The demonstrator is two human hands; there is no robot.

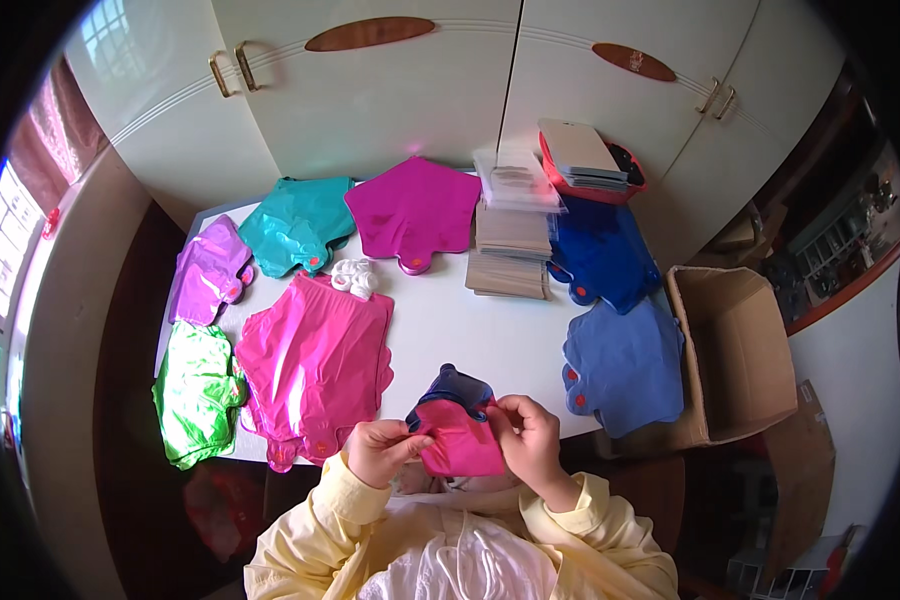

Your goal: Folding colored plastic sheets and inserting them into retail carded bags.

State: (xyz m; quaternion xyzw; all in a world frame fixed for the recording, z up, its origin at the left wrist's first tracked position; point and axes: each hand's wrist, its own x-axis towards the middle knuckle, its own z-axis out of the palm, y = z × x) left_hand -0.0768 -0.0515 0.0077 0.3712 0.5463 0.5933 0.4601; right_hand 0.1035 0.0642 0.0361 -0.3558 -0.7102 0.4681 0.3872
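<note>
Between my hands, just past the table's near edge, are a pink foil balloon (462,447) and a dark blue foil balloon (452,383), both folded small, the blue one mostly behind the pink. My left hand (382,449) pinches their left side with thumb and fingers. On the other side, my right hand (526,437) grips the right edge. Left of my hands lies a stack of flat pink foil balloons (315,360). Flat periwinkle balloons (625,365) rest to the right, overhanging the table edge.
Purple (208,275), green (192,395), teal (295,225), magenta (415,208) and dark blue balloons (605,255) lie around the white table (440,320). Card stacks (510,255), clear bags (515,180), a red basket (580,190) and white coils (353,278) stand among them. A cardboard box (735,350) adjoins the right side.
</note>
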